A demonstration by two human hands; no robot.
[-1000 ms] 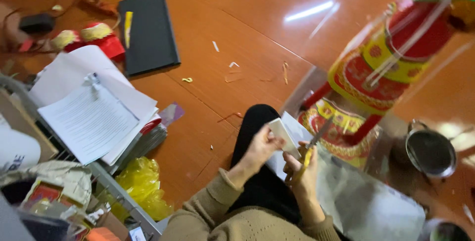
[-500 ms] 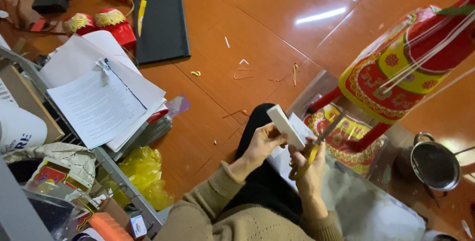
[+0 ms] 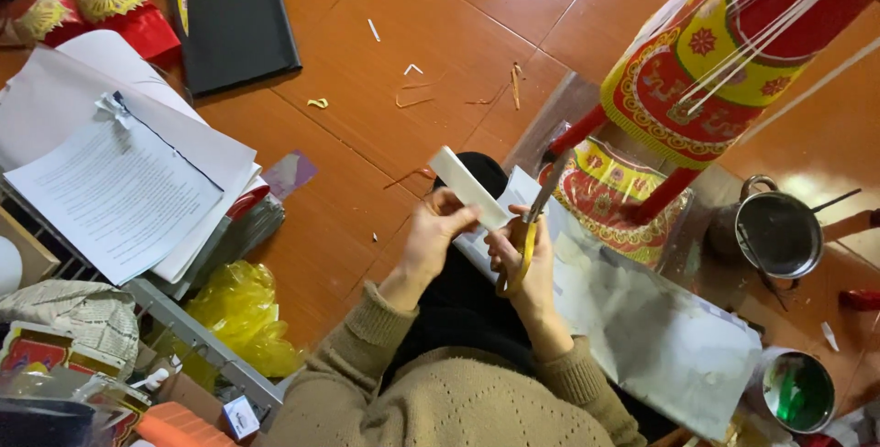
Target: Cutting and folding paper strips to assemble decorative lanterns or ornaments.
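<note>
Over the lap, above the floor (image 3: 385,16): white strip (image 3: 468,187) pinched at its near end in left hand (image 3: 433,231), far end jutting up and away. Looks light, thin, bendable; best held close to the cut. Right hand (image 3: 526,259) clenched on scissors (image 3: 530,227), blades just beside the strip.

White strip (image 3: 467,187), yellow-handled scissors (image 3: 524,243)

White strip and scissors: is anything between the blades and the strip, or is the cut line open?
Nothing visible blocks it. The left hand holds the white strip up; the scissors in the right hand meet its lower end directly, above the lap.
</note>
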